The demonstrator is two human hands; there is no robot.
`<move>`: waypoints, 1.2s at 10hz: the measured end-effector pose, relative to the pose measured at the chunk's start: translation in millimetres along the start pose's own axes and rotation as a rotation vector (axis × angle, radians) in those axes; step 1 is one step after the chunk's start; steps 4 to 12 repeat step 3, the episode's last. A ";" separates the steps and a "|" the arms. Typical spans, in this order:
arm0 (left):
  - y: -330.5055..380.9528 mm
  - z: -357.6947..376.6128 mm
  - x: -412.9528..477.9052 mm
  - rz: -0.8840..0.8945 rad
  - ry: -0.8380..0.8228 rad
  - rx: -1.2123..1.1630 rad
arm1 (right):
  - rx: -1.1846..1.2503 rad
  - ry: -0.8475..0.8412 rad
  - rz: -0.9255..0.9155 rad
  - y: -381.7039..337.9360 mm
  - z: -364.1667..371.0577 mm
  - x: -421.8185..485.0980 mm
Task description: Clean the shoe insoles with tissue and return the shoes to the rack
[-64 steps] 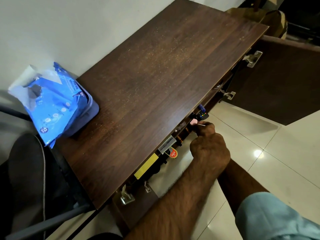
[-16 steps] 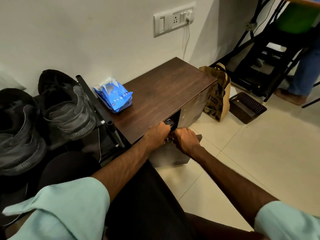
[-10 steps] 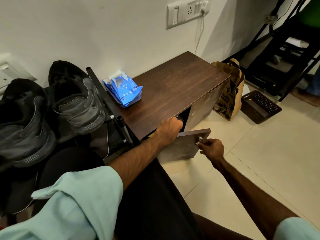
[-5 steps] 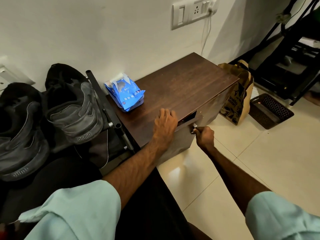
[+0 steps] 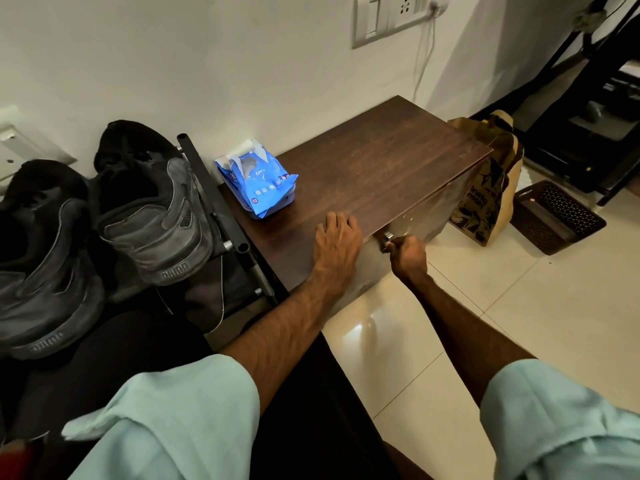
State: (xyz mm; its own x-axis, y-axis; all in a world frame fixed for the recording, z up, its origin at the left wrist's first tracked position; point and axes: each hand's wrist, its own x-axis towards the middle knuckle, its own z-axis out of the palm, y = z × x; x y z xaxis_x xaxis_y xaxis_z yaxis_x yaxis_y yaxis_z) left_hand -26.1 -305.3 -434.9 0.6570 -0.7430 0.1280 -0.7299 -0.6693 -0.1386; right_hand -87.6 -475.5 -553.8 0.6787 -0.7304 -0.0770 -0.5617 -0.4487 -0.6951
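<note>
Two dark grey sneakers stand on a black metal rack at the left: one beside the rack's post, the other further left. A blue tissue pack lies on top of a low dark wooden cabinet. My left hand rests flat on the cabinet's front edge, fingers straight. My right hand grips the small metal handle of the cabinet door, which sits flush against the cabinet front.
A brown paper bag stands against the cabinet's right side. A dark plastic basket lies on the cream tiled floor beyond it. Black stand legs fill the far right. A switchboard with a white cable is on the wall.
The cabinet door, open a second ago, has swung shut under my right hand. My left hand came out of the cabinet and settled on its top edge.
</note>
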 end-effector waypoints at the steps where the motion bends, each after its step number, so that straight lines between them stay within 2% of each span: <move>1: 1.8 -12.7 -6.2 0.002 0.009 -0.027 | -0.056 -0.030 0.046 -10.7 2.4 -5.4; 2: -2.2 -28.9 -20.4 0.004 -0.021 -0.054 | -0.055 -0.042 -0.041 -39.5 -9.0 -22.8; 3: -6.5 -40.4 -28.4 -0.003 0.054 -0.112 | -0.021 -0.063 -0.123 -83.3 -31.6 -47.1; 12: -6.5 -40.4 -28.4 -0.003 0.054 -0.112 | -0.021 -0.063 -0.123 -83.3 -31.6 -47.1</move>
